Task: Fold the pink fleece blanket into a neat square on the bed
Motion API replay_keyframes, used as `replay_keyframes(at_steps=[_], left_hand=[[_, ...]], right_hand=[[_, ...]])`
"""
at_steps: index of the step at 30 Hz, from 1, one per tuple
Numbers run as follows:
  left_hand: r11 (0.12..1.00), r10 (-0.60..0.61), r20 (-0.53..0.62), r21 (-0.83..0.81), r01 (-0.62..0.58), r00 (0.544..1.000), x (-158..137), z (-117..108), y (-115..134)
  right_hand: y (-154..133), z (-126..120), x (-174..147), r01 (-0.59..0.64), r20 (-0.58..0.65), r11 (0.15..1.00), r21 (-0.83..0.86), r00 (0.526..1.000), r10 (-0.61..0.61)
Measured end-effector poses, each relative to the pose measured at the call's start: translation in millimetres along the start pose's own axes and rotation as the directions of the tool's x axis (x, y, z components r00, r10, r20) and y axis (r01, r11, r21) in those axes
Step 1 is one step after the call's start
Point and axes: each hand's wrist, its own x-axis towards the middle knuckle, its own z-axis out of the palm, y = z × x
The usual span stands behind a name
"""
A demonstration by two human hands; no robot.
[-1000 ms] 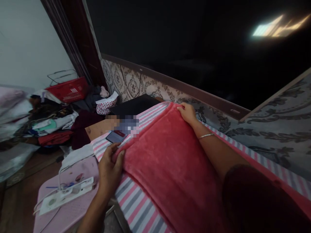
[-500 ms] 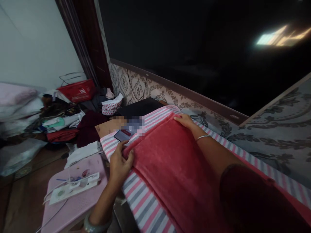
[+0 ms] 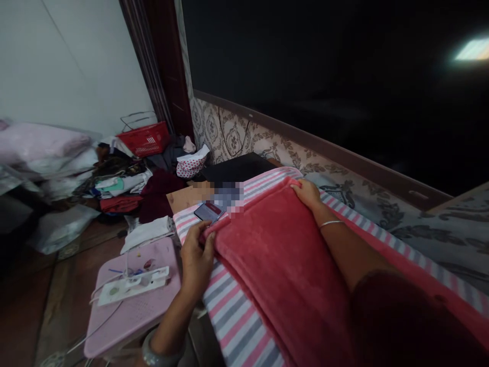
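A red plush fabric piece (image 3: 275, 255), folded and long, lies over a pink, grey and white striped cloth (image 3: 240, 316). My left hand (image 3: 196, 255) pinches its far left corner between thumb and fingers. At the far right corner, my right hand (image 3: 307, 193) grips the fabric's edge. The far edge runs fairly straight between both hands. Just beyond my left hand a phone (image 3: 209, 212) rests on the striped cloth. The near end of the red fabric runs out of view at the bottom.
Left of the striped cloth stands a pink plastic stool (image 3: 133, 326) with a white power strip (image 3: 133, 286) on it. Piled clothes (image 3: 122, 183) and a red basket (image 3: 144, 138) lie further back. A large dark screen (image 3: 324, 92) hangs on the wall beyond.
The view has shifted left, so the whole scene appears further right. Both hands keep hold of the same corners of the red fabric, which looks much the same.
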Motion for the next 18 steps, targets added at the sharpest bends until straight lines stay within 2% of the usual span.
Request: replay_keyframes(at_steps=[2, 5, 9, 13, 18], left_hand=[[0.999, -0.039, 0.012, -0.008, 0.039, 0.999, 2, 1, 0], [0.997, -0.076, 0.031, 0.018, 0.076, 0.997, 4, 1, 2], [0.994, -0.094, 0.037, 0.066, 0.092, 0.995, 8, 0, 6], [0.994, -0.056, 0.031, 0.092, 0.053, 0.998, 13, -1, 8], [0.991, 0.031, 0.001, 0.133, -0.031, 1.0, 21, 1, 8]], right_hand=[[-2, 1, -2, -0.001, 0.029, 1.0, -0.007, 1.0, 0.001], [1, -11, -4, 0.001, 0.047, 1.0, 0.008, 0.999, -0.002], [31, -42, -29, -0.006, 0.095, 0.996, 0.091, 0.996, -0.003], [85, -86, -91, -0.08, 0.165, 0.994, 0.072, 0.984, 0.067], [157, -152, -201, -0.174, 0.238, 0.984, -0.026, 0.955, 0.175]])
